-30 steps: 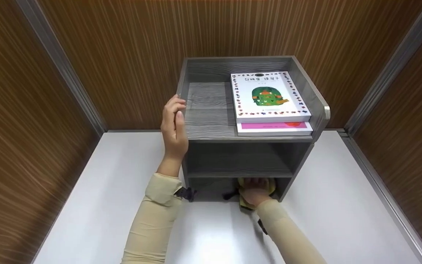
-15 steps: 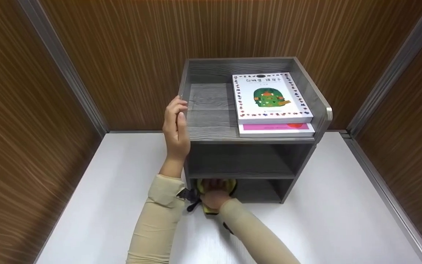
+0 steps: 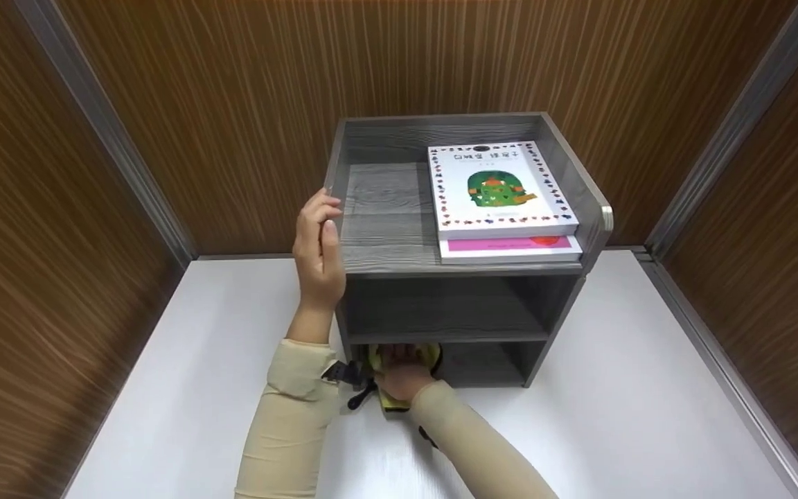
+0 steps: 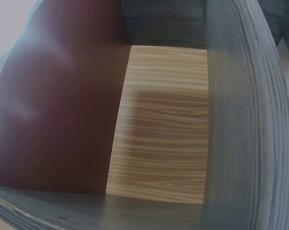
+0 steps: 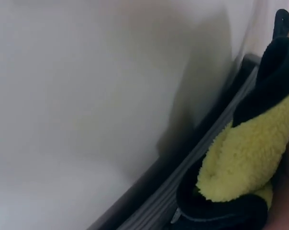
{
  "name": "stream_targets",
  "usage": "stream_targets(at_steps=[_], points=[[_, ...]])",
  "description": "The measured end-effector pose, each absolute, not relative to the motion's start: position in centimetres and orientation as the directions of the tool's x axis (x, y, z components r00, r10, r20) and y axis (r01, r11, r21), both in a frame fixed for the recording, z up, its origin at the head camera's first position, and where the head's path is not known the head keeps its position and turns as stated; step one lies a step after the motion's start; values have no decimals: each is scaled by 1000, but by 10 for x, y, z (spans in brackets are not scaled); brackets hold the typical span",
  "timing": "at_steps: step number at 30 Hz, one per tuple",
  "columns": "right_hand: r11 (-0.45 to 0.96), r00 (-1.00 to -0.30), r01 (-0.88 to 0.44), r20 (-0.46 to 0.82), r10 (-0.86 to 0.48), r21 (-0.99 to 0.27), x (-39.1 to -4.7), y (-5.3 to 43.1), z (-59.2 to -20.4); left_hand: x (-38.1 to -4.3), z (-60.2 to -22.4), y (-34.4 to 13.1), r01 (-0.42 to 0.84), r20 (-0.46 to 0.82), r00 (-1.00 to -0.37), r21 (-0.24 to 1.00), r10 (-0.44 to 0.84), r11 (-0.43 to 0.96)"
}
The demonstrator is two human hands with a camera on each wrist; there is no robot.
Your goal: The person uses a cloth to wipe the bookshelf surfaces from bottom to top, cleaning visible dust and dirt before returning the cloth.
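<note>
A grey wood-grain shelf unit (image 3: 447, 338) stands against the back wall. My left hand (image 3: 319, 249) rests along its left side panel, with the fingertips at the top edge and the thumb alongside. In the bottom compartment my right hand (image 3: 402, 374) holds a yellow cloth (image 3: 394, 404) against the shelf board, at the left end. The fingers lie over the cloth, partly shaded by the board above. In the right wrist view the black-edged fluffy cloth (image 5: 250, 153) folds over the shelf's front edge, and a black loop (image 5: 282, 23) sticks out.
Two books lie stacked on the top shelf at the right: a white one (image 3: 499, 187) with a green picture over one with a pink band (image 3: 510, 247). The unit stands on a white table (image 3: 648, 388). Brown wood-grain walls (image 3: 440, 55) enclose three sides.
My right hand has slid the cloth from the right to the left end of the bottom compartment, then stays about there. My left hand keeps its place on the side panel.
</note>
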State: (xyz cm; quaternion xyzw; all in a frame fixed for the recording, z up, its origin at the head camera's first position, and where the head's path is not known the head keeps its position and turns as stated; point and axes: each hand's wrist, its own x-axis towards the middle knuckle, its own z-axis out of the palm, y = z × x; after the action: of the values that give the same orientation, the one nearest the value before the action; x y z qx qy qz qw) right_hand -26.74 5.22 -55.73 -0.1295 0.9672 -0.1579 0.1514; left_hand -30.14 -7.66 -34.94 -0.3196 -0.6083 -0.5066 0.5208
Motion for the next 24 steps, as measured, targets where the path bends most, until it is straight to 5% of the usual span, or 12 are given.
stream_targets(at_steps=[13,24], points=[[957,-977,-1,-202,-63,-290,-266,181,-563,-311,-357,-83,910,959,-241,277,-152,310],[962,-986,48,-166,2,-270,-266,192,-566,-312,-357,-83,916,964,-231,260,-129,304]])
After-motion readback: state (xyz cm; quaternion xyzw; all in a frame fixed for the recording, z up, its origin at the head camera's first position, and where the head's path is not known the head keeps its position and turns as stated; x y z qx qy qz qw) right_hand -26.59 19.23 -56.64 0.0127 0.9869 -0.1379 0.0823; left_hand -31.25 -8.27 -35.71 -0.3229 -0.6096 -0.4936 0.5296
